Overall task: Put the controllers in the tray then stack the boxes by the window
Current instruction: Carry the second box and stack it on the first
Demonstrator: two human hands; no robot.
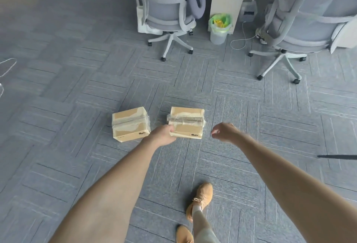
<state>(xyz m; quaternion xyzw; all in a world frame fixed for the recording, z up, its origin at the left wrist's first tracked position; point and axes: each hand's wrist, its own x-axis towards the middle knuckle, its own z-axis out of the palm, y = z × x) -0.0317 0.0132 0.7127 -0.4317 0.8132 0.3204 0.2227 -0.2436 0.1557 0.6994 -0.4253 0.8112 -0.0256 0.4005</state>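
Two taped cardboard boxes sit on the grey carpet floor (251,127), side by side and a little apart. Neither tray, controllers nor window shows in this view, so the step in hand is judged to be the gathering of boxes for stacking.

The right-hand box (186,122) is the one being dealt with. The left hand (164,133) is on its near left corner, fingers (172,128) curled over the edge and closed on the cardboard; whether the box is already lifted clear of the floor or merely gripped where it rests is hard to tell from this angle. The right hand (224,131) hangs just off the box's near right corner, at about three o'clock from it, not touching, its fingers loosely curled around nothing and only narrowly parted.

The box's long axis runs roughly nine to three across the view, so the two hands bracket its short ends. The coming move likely turns on the right hand closing leftward, toward nine o'clock, onto the free end to match the left hand's hold.

The left-hand box (131,124) lies at nine o'clock from the held one, turned slightly, untouched, nearer the left arm.
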